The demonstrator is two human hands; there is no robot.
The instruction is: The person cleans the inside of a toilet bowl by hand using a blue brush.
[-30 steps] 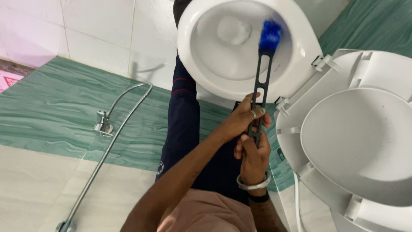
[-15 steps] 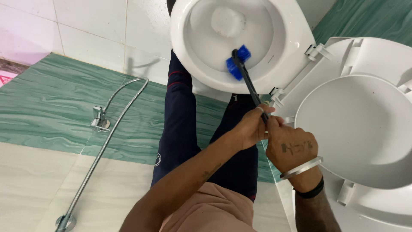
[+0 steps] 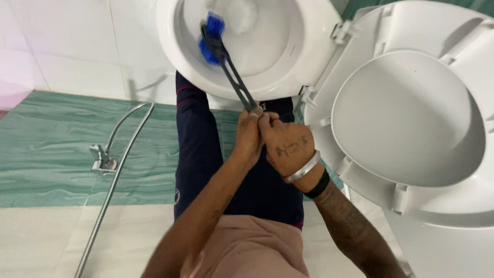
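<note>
Two hands on one brush

A metal hose (image 3: 116, 172) hangs along the green floor at left. The left hand (image 3: 249, 135) and right hand (image 3: 286, 146), pressed together, both clamp the dark handle of the toilet brush (image 3: 221, 49); its blue bristles sit inside the white toilet bowl (image 3: 288, 56). The raised lid (image 3: 406, 118) stands right.

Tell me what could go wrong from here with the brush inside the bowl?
1. Both hands, left and right, grip only the handle's end, so the brush may slip or twist.
2. The bristles press the bowl wall near the rim; a quick stroke could flick water onto the trousers.
3. The raised seat stands close by the right hand; a wide swing might knock it.
</note>
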